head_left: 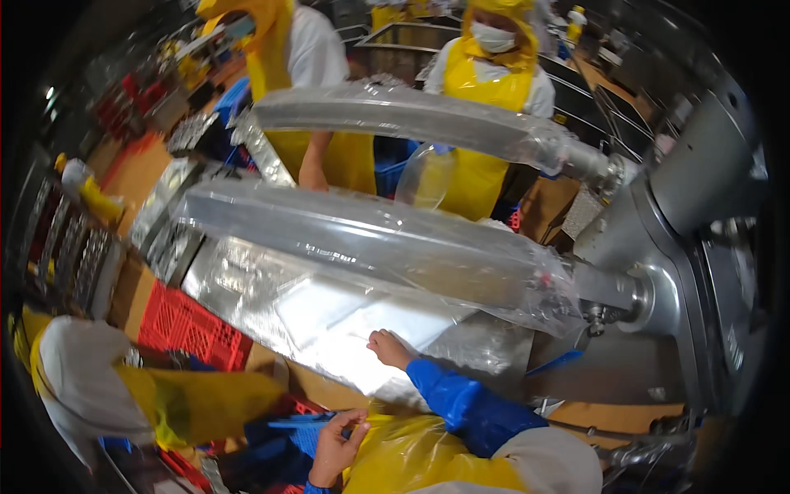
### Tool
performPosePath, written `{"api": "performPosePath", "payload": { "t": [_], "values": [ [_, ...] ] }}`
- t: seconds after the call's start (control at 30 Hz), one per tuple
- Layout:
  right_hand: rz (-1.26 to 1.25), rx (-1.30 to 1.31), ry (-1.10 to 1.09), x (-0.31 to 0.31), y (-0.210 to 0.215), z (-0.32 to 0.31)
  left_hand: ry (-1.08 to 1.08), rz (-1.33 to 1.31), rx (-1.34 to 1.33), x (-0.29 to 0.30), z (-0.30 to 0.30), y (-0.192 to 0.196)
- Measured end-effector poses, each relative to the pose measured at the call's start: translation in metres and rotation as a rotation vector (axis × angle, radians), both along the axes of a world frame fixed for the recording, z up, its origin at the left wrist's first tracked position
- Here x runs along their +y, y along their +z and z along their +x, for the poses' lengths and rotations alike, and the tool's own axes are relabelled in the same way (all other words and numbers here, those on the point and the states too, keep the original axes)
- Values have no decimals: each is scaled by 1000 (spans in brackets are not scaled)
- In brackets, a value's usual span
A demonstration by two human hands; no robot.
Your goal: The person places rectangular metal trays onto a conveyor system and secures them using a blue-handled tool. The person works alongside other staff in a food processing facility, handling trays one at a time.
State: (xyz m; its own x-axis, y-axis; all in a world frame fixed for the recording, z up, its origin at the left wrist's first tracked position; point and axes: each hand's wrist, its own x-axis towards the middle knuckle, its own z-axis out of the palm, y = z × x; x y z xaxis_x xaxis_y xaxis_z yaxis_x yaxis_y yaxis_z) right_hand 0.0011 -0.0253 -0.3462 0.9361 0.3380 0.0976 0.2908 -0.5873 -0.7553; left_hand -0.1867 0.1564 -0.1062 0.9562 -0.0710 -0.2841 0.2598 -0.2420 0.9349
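My right hand point(388, 347), in a blue sleeve, reaches forward from the lower right. Its curled fingers rest on the clear plastic film point(329, 309) covering a slanted metal surface below the near roller, and seem to pinch it. My left hand point(336, 449) is low and close to my body, with thumb and fingers closed on the edge of my yellow plastic apron point(411, 453). Just above my right hand runs a long metal roller point(362, 239) wrapped in clear plastic.
A second wrapped roller point(411, 119) runs farther back, and both join a grey metal machine point(691, 247) at the right. Two people in yellow aprons point(485, 82) stand across from me. Another person's white sleeve point(82, 375) leans in at the left over a red crate point(185, 325).
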Motion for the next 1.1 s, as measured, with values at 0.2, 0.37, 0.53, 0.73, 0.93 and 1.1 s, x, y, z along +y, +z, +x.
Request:
{"api": "performPosePath", "payload": {
  "t": [0.2, 0.37, 0.53, 0.73, 0.93, 1.1],
  "values": [
    [166, -40, -79, -67, 106, -23, -237, 639, -95, 8, 83, -53],
    [48, -111, -185, -112, 180, -69, -394, 378, -87, -57, 158, -17],
    [307, 1, -488, -129, 183, -113, -682, 370, -284, -121, 170, 0],
    [853, 187, -539, -143, 165, -170, -884, 203, -236, -159, 143, -17],
    [274, 7, -778, -151, 191, -195, -900, 339, -469, -148, 143, -24],
    [-26, 124, -714, -139, 180, -194, -854, 487, -1343, -176, 117, 33]
  ]
}}
